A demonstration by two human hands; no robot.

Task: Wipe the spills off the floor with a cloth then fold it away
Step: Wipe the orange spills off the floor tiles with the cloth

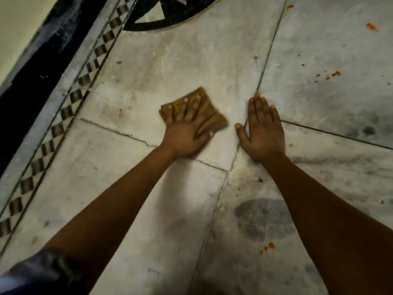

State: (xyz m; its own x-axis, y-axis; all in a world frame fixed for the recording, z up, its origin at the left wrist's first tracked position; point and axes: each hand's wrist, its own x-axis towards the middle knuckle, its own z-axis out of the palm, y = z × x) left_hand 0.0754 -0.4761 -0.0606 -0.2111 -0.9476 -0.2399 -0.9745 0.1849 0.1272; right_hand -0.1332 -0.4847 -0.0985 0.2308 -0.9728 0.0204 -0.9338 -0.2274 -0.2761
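A folded brown cloth (214, 119) lies flat on the pale marble floor (148, 67) near the middle of the view. My left hand (187, 133) presses down on it with the fingers spread over the top; the cloth's edge looks blurred. My right hand (262, 128) rests flat on the floor just right of the cloth, fingers together, holding nothing. Orange-red spills dot the floor: one blob (371, 26) at the far upper right, a cluster (333, 74) at the right, and drops (269, 246) near my right forearm.
A checkered tile border (70, 103) runs diagonally along the left, beside a black skirting and wall (27, 67). A black-rimmed inlay pattern (161, 24) sits at the top. Dark damp patches (261, 218) mark the floor lower right.
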